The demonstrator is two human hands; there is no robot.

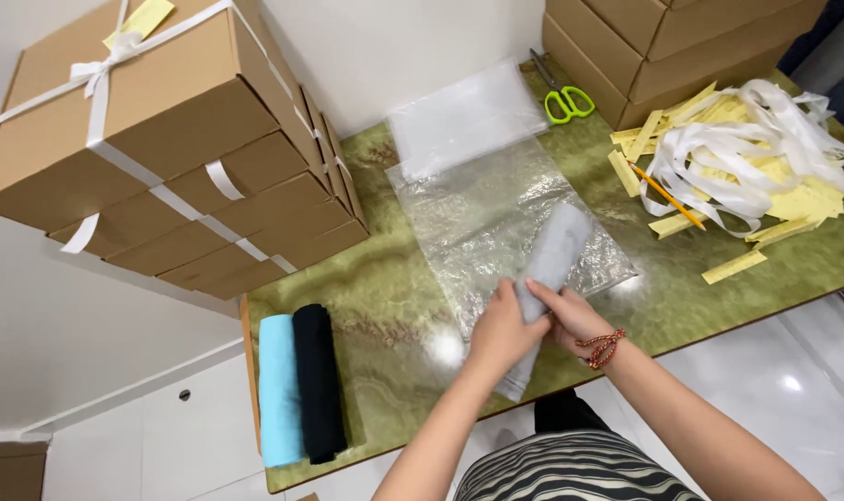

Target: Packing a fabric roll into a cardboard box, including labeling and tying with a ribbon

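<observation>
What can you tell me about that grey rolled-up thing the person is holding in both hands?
The pale grey rolled cloth looks like soft fabric wound into a long, fairly tight tube. It lies slanted, its upper end over the crinkled clear plastic bag on the green marbled table, its lower end past the table's near edge. The left hand and right hand clasp its middle.

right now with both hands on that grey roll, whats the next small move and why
Probably slide the grey rolled cloth forward into the clear plastic bag. Both the left hand and the right hand grip its near end, and its far end already lies over the crinkled bag flat on the green table. I cannot tell where the bag's opening is, so find that first.
</observation>
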